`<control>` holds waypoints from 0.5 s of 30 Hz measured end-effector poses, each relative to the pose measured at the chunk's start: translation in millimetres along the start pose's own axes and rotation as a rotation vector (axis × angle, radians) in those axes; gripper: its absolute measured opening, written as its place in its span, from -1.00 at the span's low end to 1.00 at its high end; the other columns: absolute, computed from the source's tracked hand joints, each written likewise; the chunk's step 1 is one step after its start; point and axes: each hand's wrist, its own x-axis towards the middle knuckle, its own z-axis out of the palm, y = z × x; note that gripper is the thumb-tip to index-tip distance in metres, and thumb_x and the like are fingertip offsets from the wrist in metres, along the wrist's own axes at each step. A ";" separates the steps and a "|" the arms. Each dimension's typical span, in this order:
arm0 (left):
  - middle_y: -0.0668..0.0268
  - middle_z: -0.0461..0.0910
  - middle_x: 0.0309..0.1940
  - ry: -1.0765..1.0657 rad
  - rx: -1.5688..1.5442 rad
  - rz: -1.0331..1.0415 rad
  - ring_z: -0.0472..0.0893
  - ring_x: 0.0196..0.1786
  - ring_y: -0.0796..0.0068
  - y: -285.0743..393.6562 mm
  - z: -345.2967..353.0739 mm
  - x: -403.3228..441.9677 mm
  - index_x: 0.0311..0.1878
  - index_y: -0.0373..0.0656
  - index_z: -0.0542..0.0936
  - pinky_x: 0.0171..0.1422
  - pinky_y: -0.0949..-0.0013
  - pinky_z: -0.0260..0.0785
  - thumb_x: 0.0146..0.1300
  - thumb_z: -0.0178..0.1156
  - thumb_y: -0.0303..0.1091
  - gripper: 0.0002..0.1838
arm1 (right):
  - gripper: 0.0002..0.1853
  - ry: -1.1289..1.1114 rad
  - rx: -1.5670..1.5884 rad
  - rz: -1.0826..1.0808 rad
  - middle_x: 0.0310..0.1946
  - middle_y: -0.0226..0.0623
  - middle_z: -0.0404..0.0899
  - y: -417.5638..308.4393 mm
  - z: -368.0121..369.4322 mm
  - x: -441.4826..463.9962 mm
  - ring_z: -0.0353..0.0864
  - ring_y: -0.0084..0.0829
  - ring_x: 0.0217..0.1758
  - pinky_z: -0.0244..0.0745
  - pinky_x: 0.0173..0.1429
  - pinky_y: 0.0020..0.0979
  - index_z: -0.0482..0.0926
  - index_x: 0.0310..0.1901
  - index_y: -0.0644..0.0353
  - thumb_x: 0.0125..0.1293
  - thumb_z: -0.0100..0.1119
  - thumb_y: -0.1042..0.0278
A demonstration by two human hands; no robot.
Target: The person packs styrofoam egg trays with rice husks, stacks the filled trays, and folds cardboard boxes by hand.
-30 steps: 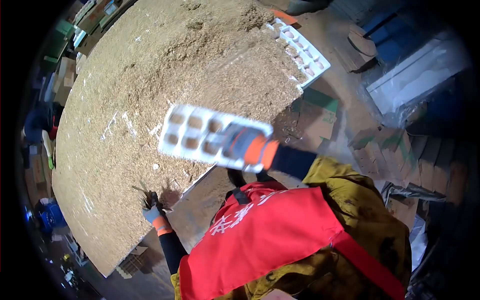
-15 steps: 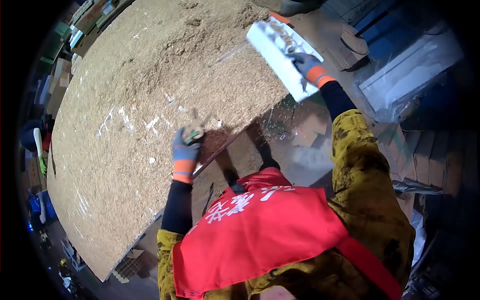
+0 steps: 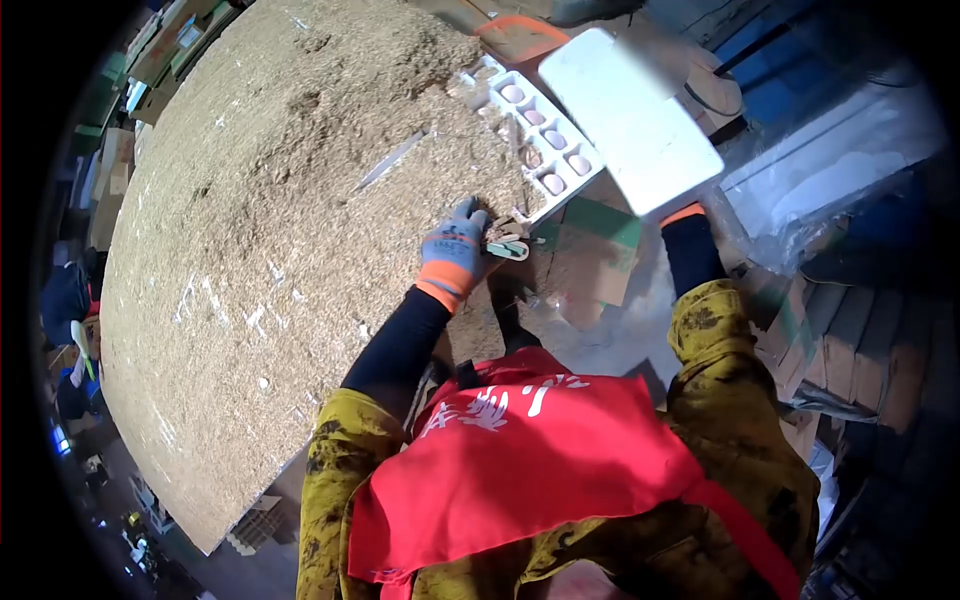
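- Red apron (image 3: 530,450) nearest, over mottled yellow sleeves.
- Left hand (image 3: 452,248), gloved grey and orange, low over the loose brown heap (image 3: 280,170), fingers curled together on a green-and-white item (image 3: 508,249).
- Right hand (image 3: 684,214) at the white panel's (image 3: 630,120) near corner, only the orange cuff showing; can't tell how its fingers sit.
- Just beside the panel, a white tray (image 3: 572,185) of roundish pale pieces (image 3: 554,184), at the heap's edge.

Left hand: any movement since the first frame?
Yes. Judged against the egg tray at the edge of the pile, the left hand has moved right and up the picture, and is now close to the tray's lower end.
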 end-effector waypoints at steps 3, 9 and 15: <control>0.12 0.50 -0.15 -0.166 0.065 -0.174 0.57 -0.14 0.06 19.2 3.0 18.3 -0.10 -0.08 0.50 -0.13 0.15 0.45 -0.14 0.40 -0.02 -0.46 | -0.61 -0.028 0.018 0.046 -0.09 -0.30 0.59 25.8 7.1 25.9 0.58 -0.49 -0.09 0.48 0.04 -0.44 0.48 0.08 0.36 0.33 0.00 0.25; 0.08 0.55 -0.20 0.021 -0.102 -0.234 0.56 -0.15 0.01 7.0 -2.4 31.2 -0.07 -0.13 0.50 -0.09 0.15 0.42 -0.08 0.37 -0.25 -0.54 | -0.61 -0.045 0.045 0.075 -0.08 -0.30 0.59 61.6 25.8 58.7 0.57 -0.48 -0.07 0.47 0.05 -0.44 0.48 0.08 0.35 0.34 -0.01 0.26; -0.05 0.59 -0.21 -0.117 -0.110 -0.405 0.59 -0.11 -0.03 32.0 43.3 122.8 0.10 -0.18 0.30 -0.03 0.08 0.41 -0.02 0.31 -0.03 -0.32 | -0.61 -0.057 0.084 0.035 -0.07 -0.29 0.58 15.9 -8.7 62.8 0.57 -0.47 -0.06 0.47 0.06 -0.44 0.48 0.08 0.35 0.34 -0.02 0.26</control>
